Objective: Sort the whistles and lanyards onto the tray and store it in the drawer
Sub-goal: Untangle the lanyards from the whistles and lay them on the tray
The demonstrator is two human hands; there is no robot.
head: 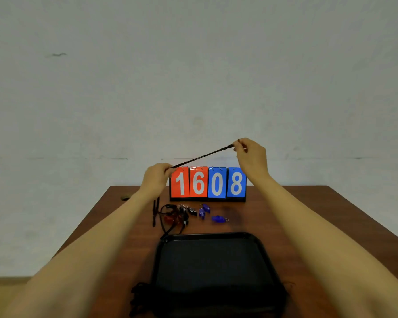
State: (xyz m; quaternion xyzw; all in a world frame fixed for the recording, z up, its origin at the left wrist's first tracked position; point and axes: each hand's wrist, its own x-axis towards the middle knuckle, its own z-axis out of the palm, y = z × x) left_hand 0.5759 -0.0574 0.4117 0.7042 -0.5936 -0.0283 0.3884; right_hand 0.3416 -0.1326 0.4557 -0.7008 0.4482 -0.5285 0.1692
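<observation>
The left hand [155, 174] pinches one end of a black lanyard [202, 156], which runs taut and upward to the right hand [251, 154], whose fingers are closed on the other end. Below them on the brown table [308, 214], a tangle of black cords and dark whistles [175, 215] lies just left of the blue whistles [218, 218]. Both groups sit between the flip scoreboard [208, 183] and the black tray [269, 260] nearer the person.

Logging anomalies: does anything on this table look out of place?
Only minor mess: black lanyards lie tangled beside the blue whistles, and a clump of black cord lies off the tray, at its near left corner.
</observation>
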